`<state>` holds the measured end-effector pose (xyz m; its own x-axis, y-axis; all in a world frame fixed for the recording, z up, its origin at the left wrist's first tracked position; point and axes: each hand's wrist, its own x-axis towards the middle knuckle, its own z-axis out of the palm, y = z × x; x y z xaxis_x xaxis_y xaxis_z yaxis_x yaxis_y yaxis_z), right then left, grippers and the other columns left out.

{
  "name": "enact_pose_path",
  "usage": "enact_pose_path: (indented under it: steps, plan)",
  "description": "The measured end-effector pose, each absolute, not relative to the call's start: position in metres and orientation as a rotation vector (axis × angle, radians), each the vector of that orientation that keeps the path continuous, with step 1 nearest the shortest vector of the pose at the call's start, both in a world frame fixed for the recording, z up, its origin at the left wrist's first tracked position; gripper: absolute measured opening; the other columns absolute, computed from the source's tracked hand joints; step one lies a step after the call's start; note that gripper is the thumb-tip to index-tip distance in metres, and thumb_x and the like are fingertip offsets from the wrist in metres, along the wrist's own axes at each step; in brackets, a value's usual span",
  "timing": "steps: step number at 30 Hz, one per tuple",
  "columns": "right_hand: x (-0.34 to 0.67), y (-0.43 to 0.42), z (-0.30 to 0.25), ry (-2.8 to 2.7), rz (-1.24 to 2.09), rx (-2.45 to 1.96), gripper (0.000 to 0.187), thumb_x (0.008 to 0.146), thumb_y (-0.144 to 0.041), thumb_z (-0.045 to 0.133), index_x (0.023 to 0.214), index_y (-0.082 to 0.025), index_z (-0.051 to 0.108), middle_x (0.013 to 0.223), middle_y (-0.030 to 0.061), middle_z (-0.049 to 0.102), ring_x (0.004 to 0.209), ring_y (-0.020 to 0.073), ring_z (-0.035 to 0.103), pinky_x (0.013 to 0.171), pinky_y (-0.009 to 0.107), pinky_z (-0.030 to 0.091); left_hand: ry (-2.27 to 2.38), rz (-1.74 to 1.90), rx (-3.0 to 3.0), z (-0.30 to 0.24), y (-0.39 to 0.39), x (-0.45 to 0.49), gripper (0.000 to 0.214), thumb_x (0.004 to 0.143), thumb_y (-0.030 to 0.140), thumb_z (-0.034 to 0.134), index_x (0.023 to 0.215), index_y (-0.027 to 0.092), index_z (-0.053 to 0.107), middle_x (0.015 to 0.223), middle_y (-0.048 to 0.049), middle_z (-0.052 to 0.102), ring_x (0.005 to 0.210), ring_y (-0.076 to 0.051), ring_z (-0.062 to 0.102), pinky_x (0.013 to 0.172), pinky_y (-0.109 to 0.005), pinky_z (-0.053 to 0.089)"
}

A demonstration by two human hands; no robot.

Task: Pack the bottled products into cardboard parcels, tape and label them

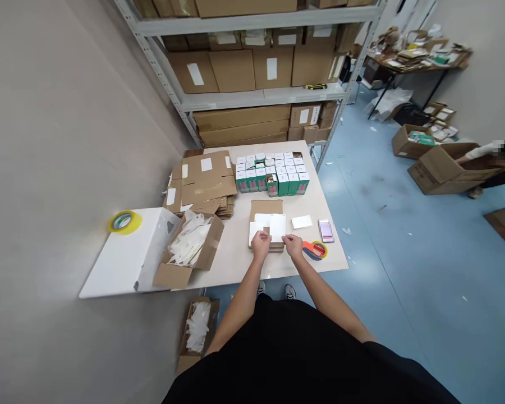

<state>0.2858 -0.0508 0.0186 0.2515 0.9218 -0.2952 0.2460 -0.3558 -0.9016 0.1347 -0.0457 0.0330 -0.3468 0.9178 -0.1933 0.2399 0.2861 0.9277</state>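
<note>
My left hand [261, 245] and my right hand [292, 245] grip the near edge of white card sheets [277, 227]. The sheets lie on a flat brown cardboard stack [266, 207] at the table's front, with a small brown piece between my hands. To the right are a loose white card [302, 222] and a small pile of lilac-and-white cards [326, 230]. Red-and-blue-handled scissors [312, 251] lie just beyond my right hand. Further back stand several green-and-white boxes [273, 177] in tight rows.
Flattened cartons [204, 179] and an open carton of white plastic bags [189, 241] stand on the table's left. A yellow tape roll [125, 222] lies on a white board [126, 258]. Metal shelves hold cartons behind. A person [483, 160] bends over cartons at right.
</note>
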Motion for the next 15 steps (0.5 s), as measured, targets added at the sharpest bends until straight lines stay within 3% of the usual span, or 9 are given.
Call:
enact_pose_path:
  steps: [3,7,15]
  plan:
    - [0.283,-0.048,0.006,-1.086,1.011,-1.947,0.014,0.075,-0.037,0.064,0.077,-0.024,0.069,0.067,0.0016,0.071,0.077,0.0256,0.070,0.078,0.033,0.052,1.895,0.902,1.077,0.023,-0.038,0.140,0.012,0.077,0.019,0.068,0.076,0.023,0.057,0.079,-0.0002,0.070,0.080,-0.017,0.069,0.080,-0.027,0.052]
    - [0.277,-0.045,-0.009,-1.013,0.962,-2.024,0.037,0.071,-0.030,0.071,0.106,-0.021,0.064,0.065,-0.0024,0.067,0.076,0.0250,0.070,0.076,0.031,0.051,1.953,0.738,1.094,0.009,-0.035,0.136,0.011,0.079,0.016,0.067,0.078,0.023,0.059,0.084,-0.0007,0.074,0.086,-0.019,0.071,0.080,-0.027,0.050]
    - [0.272,-0.043,-0.030,-1.051,0.925,-2.121,0.031,0.074,-0.027,0.069,0.096,-0.027,0.048,0.069,-0.0057,0.060,0.075,0.0228,0.066,0.071,0.028,0.044,1.966,0.631,1.140,0.000,-0.035,0.131,0.009,0.080,0.015,0.066,0.079,0.024,0.063,0.090,-0.0023,0.076,0.089,-0.021,0.070,0.079,-0.029,0.048]
